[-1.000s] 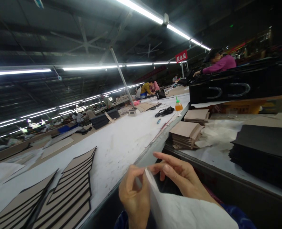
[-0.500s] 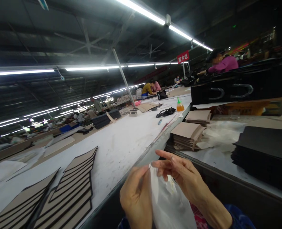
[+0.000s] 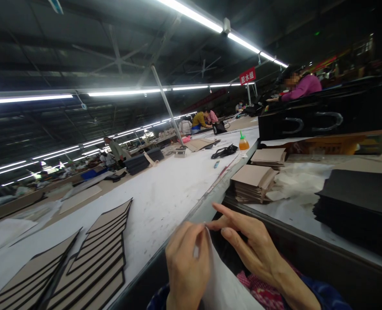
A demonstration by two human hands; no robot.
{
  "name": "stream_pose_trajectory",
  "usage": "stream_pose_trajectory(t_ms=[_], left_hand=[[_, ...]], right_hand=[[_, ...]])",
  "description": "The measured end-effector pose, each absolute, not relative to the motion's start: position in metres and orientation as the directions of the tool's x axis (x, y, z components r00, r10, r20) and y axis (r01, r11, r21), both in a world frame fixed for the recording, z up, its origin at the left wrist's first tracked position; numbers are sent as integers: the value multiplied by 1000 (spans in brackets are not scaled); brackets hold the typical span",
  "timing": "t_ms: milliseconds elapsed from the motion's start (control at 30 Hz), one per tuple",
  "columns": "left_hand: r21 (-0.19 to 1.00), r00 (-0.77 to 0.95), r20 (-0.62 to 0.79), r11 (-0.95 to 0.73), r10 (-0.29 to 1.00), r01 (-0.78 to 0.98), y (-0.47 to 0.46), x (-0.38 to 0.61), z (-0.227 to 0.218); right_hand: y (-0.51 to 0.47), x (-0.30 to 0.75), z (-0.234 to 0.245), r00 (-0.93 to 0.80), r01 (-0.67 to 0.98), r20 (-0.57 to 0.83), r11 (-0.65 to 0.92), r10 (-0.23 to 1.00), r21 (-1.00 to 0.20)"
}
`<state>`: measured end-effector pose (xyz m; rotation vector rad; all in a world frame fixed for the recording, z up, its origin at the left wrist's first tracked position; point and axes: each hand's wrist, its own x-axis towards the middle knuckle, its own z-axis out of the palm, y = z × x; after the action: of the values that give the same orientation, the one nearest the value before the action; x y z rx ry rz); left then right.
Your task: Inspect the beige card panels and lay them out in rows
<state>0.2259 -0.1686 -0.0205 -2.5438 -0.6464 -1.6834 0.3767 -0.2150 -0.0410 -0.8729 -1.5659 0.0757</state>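
Note:
My left hand (image 3: 188,262) is closed in a pinch on the top corner of a thin white sheet (image 3: 227,287), cloth or paper, I cannot tell which. The sheet hangs down from those fingertips towards my lap. To its right, my right hand (image 3: 250,241) is open: the index finger points forward, the thumb stands apart, and another fingertip reaches the left fingertips at the corner. Beside my left hand, on the white-covered table (image 3: 158,193), overlapping beige panels with black edges (image 3: 97,245) lie in two fanned rows.
Stacks of beige boards (image 3: 253,183) and a black pile (image 3: 358,202) stand on the right. A squeeze bottle (image 3: 243,142) with orange liquid sits near the table's edge, beside a black bundle (image 3: 225,150). A person in purple (image 3: 303,88) works at the far right.
The white sheet has swung lower and narrower below my left hand. My right hand has turned, its thumb now in front and its fingers less spread. A distant person has moved left.

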Motion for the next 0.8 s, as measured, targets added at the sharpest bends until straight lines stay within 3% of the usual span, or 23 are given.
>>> stream_pose_trajectory(t_ms=[300,500,667,800], left_hand=[[234,355,865,-910,355,341,-167,229,-21],[292,188,914,-904,360,312,-170,236,-22],[353,40,926,-899,375,259,-168,240,-29],[503,-61,864,-861,499,77,-169,241,-33]], right_hand=[[-214,377,-43,83,409,805,716,588,-565],[-213,371,-43,193,133,645,632,739,-764],[-213,365,-40,174,-123,582,604,794,-787],[-210,361,-45,160,-313,513,536,843,-784]])
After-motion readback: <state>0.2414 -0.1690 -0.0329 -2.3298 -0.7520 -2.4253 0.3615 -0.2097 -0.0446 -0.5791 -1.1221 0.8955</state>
